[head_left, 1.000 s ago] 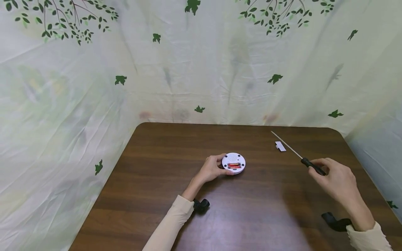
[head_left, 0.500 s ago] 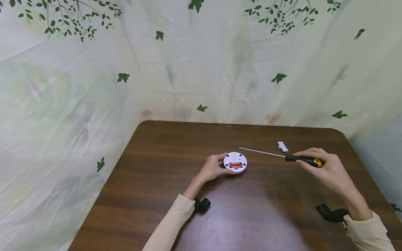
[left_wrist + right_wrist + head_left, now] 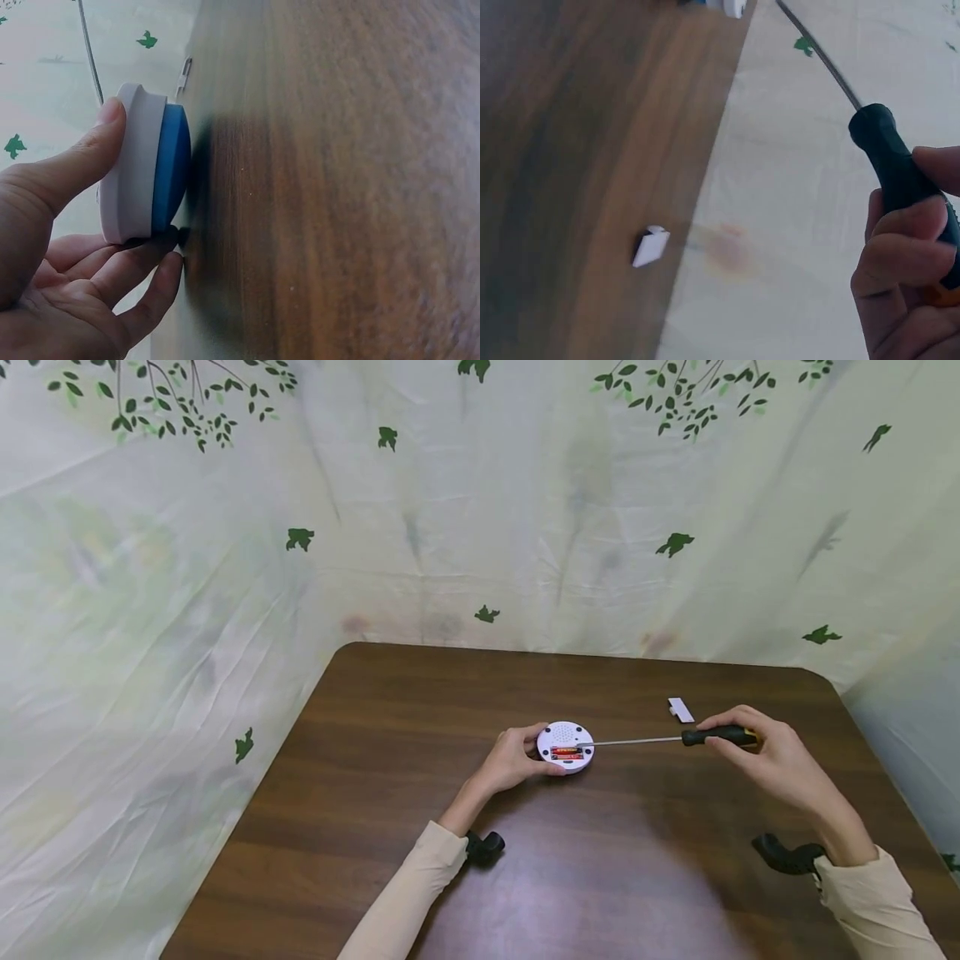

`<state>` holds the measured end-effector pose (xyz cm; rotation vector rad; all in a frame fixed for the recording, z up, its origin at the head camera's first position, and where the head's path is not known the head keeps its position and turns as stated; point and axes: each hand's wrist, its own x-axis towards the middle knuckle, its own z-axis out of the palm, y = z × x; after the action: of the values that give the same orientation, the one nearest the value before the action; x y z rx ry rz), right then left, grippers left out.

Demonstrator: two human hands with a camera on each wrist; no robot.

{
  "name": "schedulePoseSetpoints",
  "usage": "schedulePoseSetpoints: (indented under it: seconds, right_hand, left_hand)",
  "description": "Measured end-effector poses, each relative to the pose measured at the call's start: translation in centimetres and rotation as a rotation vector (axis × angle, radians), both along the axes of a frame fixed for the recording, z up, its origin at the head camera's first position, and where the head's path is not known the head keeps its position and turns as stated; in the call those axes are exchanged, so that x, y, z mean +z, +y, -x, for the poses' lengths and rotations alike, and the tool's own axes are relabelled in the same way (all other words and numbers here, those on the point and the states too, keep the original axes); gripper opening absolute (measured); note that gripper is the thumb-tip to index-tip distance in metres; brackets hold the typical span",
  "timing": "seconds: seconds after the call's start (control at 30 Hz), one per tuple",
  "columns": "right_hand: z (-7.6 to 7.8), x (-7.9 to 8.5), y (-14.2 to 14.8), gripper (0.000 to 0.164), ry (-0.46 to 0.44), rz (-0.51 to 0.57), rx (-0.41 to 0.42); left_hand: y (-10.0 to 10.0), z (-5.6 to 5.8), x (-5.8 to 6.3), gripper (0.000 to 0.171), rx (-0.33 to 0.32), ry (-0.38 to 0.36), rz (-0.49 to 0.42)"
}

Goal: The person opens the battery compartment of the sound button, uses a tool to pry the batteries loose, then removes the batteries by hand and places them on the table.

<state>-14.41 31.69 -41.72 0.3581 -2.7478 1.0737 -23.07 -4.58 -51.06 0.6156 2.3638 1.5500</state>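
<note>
My left hand (image 3: pixel 512 762) grips a round white device (image 3: pixel 567 734) by its rim, thumb on the near side. Two red batteries (image 3: pixel 567 756) lie in the open compartment on its upturned face. In the left wrist view the device's underside shows a blue domed part (image 3: pixel 172 169), close over the wood. With the fingers of my right hand (image 3: pixel 776 762) I hold a long screwdriver (image 3: pixel 637 742) by its dark handle (image 3: pixel 892 157). Its shaft runs level to the left, and the tip overlaps the battery compartment in the head view.
A small white battery cover (image 3: pixel 681 710) lies on the brown wooden table (image 3: pixel 420 727), just beyond my right fingers. Pale cloth with printed leaves (image 3: pixel 487 527) hangs behind the table's far edge. Black wrist mounts (image 3: pixel 486 847) stick out from both cuffs.
The screwdriver has swung from pointing up and away to pointing left, its tip now over the batteries. My right hand has moved left with it. The left hand keeps its grip.
</note>
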Motion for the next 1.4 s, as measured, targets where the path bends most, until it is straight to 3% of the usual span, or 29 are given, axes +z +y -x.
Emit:
schedulePoseSetpoints:
  seconds: [0.3,0.67,0.83,1.17,1.4]
  right_hand:
    - [1.3,2.4,-0.6,0.014,0.022,-0.108,0.043]
    - [2.5,5.4,-2.9,0.016,0.148,-0.222,0.129]
    - [2.6,5.8,-3.5,0.018,0.175,-0.24,0.153]
    - [2.8,6.7,-4.5,0.018,0.184,-0.244,0.239]
    - [3.1,7.1,-4.5,0.021,0.167,-0.266,0.249]
  left_hand:
    - [0.0,0.0,0.2,0.075,0.005,0.005,-0.01]
    - [0.2,-0.2,0.3,0.079,0.015,0.066,0.05]
    - [0.6,-0.3,0.3,0.091,0.053,0.108,0.109]
    - [0.7,-0.2,0.1,0.087,0.068,0.127,0.109]
    - [0.7,-0.2,0.2,0.087,0.073,0.11,0.107]
